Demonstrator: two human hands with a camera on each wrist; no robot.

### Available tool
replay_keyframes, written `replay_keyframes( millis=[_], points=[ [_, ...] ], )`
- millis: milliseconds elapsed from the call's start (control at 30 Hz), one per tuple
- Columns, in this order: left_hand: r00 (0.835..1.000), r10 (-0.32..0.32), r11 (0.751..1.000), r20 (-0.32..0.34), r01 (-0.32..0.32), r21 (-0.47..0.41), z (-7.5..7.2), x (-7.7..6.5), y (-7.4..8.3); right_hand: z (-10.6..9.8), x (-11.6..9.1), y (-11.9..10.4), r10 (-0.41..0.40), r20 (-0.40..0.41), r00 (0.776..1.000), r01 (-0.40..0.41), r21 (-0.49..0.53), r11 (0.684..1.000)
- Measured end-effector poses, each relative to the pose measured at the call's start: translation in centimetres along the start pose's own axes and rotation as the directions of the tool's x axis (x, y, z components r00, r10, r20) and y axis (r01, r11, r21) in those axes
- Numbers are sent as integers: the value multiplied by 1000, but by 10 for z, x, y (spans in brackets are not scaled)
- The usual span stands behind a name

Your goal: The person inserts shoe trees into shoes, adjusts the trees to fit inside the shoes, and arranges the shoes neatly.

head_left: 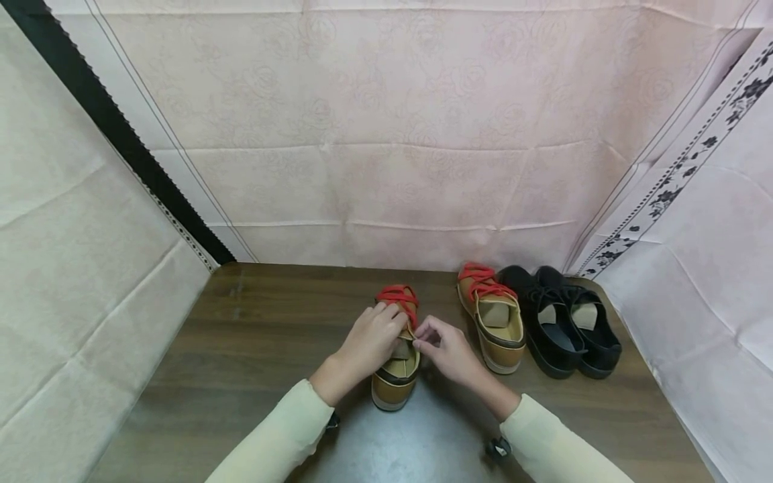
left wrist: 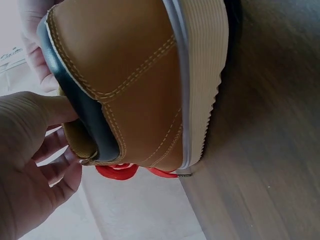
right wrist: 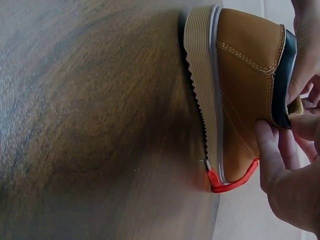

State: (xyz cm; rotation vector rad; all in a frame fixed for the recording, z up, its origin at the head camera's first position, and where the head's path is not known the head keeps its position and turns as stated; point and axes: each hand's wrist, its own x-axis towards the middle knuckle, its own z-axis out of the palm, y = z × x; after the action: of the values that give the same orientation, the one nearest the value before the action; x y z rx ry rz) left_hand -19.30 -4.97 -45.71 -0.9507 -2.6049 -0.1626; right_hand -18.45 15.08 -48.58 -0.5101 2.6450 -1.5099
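Observation:
A brown leather shoe [head_left: 394, 394] with red laces [head_left: 398, 296] stands upright on the wooden tabletop, its heel toward me. My left hand [head_left: 373, 339] is at the left of its opening. The left wrist view shows the thumb reaching inside the dark padded collar [left wrist: 75, 95], with the fingers around the tan tongue [left wrist: 79, 140]. From the right side, my right hand [head_left: 445, 350] pinches the front edge of the collar between thumb and fingers. A red lace end [right wrist: 214, 177] with its tip hangs down beside the sole in the right wrist view.
The matching brown shoe [head_left: 504, 349] stands to the right, its red laces loosely crossed. Beside it is a pair of black lace-up shoes [head_left: 552, 359]. Pale patterned cloth [head_left: 386, 188] hangs behind the wooden table [head_left: 260, 362] and along both sides.

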Motion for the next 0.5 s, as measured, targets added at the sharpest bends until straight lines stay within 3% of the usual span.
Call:
replay_keyframes(
  millis=[267, 500],
  points=[
    [999, -1, 1000, -40, 1, 5, 6, 2, -2, 0, 1, 1, -25, 2, 1000, 25, -11, 1000],
    [999, 4, 1000, -35, -5, -17, 8, -2, -6, 1, 2, 3, -16, 3, 1000, 16, -15, 1000]
  ],
)
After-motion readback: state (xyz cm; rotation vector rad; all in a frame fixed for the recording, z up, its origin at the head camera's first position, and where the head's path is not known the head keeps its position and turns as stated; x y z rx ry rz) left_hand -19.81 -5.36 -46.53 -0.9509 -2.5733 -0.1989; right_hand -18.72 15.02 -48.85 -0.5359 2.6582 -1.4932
